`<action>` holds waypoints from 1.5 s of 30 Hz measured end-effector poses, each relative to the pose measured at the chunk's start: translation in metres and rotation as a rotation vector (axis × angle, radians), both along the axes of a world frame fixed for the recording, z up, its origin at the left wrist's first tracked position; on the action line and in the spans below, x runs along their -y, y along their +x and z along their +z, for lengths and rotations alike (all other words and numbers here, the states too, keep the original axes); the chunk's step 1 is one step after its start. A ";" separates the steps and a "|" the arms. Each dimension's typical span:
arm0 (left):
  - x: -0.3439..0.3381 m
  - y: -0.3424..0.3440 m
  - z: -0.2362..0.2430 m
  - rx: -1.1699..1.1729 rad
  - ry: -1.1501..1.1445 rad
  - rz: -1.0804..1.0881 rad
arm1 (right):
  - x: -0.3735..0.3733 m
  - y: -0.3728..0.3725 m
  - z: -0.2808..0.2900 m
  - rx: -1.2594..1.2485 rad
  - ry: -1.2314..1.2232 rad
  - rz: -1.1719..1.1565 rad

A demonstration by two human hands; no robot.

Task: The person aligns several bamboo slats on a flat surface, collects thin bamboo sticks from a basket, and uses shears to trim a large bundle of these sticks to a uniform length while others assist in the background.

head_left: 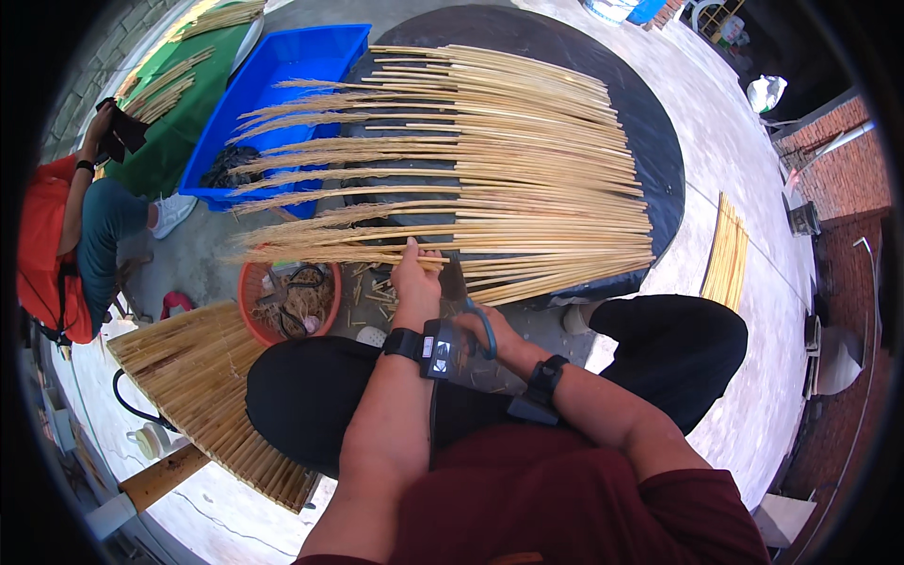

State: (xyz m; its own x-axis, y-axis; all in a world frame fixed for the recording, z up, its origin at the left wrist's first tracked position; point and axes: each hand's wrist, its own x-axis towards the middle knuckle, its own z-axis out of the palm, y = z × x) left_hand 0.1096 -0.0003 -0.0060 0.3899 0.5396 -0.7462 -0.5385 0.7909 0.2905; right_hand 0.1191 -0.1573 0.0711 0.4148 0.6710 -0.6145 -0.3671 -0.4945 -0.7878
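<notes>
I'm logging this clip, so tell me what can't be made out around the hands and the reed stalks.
- Head view: right hand mostly hidden behind the left wrist; its grip on the scissors is unclear.
- Scissor blade tips vanish among the reed stalks.
- Orange basket contents too tangled to identify.
- Left hand fingertips hidden under the stalks.

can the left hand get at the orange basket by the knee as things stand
Probably yes: the left hand rests on the reed stalks, and the orange basket sits just left of it with its top open and uncovered.

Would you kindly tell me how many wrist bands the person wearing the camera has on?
2: one black wrist band on the left forearm, one on the right forearm. None seem hidden.
</notes>
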 end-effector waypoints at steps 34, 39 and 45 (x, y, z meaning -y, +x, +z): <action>0.008 0.003 0.015 -0.329 0.076 -0.149 | -0.002 -0.006 -0.001 0.093 -0.088 -0.079; 0.005 0.004 0.010 -0.319 0.076 -0.140 | 0.005 -0.004 -0.014 0.029 0.009 -0.062; 0.005 0.002 0.008 -0.303 0.058 -0.131 | 0.004 -0.005 -0.007 -0.010 0.031 -0.009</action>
State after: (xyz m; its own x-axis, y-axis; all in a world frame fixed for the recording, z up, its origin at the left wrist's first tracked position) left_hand 0.1111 -0.0055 0.0022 0.2240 0.5446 -0.8082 -0.3153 0.8252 0.4686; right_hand 0.1139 -0.1617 0.0637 0.4152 0.6862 -0.5973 -0.3794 -0.4662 -0.7992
